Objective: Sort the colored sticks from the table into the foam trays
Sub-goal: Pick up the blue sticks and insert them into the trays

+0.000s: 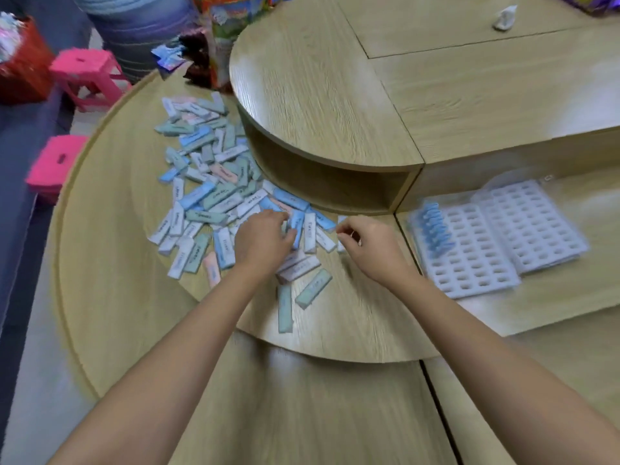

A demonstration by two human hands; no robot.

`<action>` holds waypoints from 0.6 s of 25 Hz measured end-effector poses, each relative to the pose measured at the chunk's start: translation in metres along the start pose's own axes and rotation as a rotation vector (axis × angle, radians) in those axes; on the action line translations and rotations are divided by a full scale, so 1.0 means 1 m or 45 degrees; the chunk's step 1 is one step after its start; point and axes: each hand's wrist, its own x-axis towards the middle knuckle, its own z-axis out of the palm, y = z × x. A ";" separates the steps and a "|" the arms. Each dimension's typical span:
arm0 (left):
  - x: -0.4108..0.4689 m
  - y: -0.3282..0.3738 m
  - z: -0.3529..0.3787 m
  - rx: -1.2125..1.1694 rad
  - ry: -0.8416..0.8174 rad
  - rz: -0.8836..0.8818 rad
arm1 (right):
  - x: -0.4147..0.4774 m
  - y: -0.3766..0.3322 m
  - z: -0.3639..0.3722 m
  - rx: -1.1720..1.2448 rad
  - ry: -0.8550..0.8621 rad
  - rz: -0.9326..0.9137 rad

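Both bare forearms reach forward from the lower edge of the view, converging slightly. The left hand (261, 239) lies palm down with the wrist straight, its fingers (280, 217) curled forward and the thumb tucked under, pinching a blue stick (298, 226). The right hand (365, 246) sits just beside it, apart from it, knuckles up and wrist bent slightly inward. Its fingers are curled in, thumb meeting forefinger; blur hides whether anything is held between them.
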 end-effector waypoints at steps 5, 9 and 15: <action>0.017 -0.004 0.017 0.204 -0.081 0.163 | 0.039 -0.020 0.016 -0.042 0.110 0.194; 0.013 -0.004 0.026 0.152 -0.088 0.091 | 0.061 -0.018 0.025 -0.243 -0.012 0.313; 0.009 -0.017 0.019 -0.208 -0.103 0.043 | 0.066 -0.015 0.042 -0.521 -0.095 0.345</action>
